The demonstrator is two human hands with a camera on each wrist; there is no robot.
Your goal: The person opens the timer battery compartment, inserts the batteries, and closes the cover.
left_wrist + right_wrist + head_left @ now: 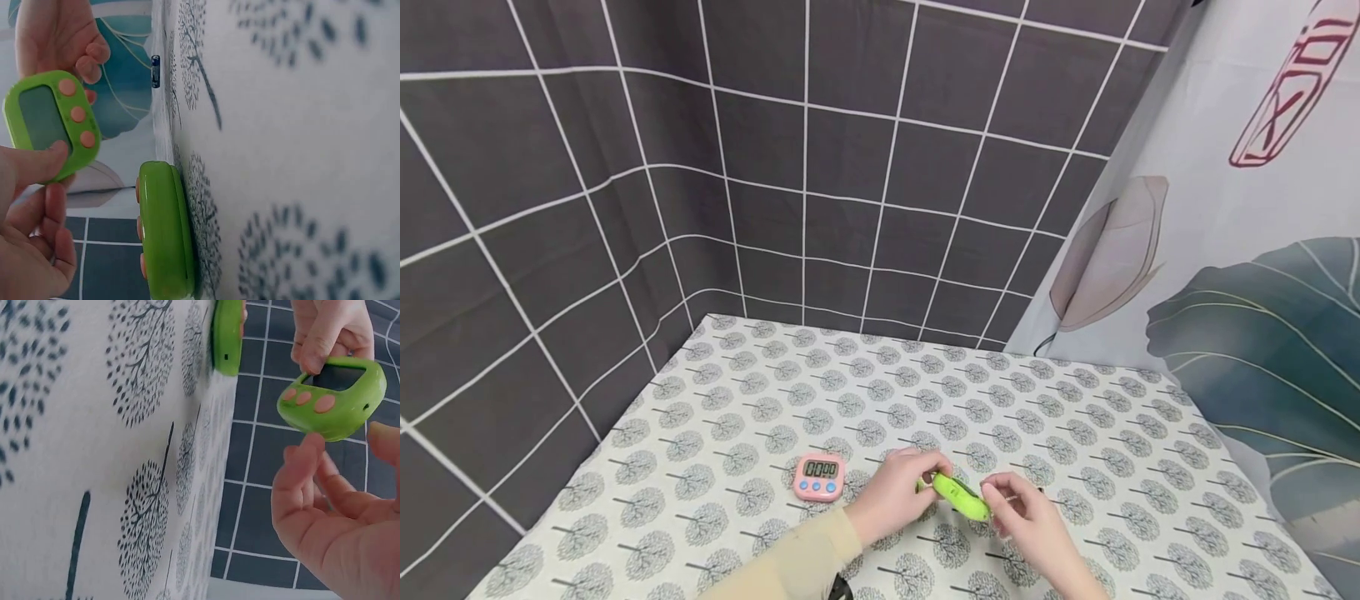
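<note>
My left hand pinches a green digital timer above the patterned cloth. In the left wrist view its thumb lies across the screen, beside three orange buttons. My right hand is at the other end of the timer. In the right wrist view, the fingertips of the right hand are right at the timer's lower edge, with the thumb apart. A second green timer rests on the cloth near the left hand, which mostly hides it in the head view.
A pink timer with blue buttons lies left of my left hand, its display reading zeros. A small dark battery lies on the cloth by the right hand. Tree-patterned cloth covers the table, with a dark grid curtain behind.
</note>
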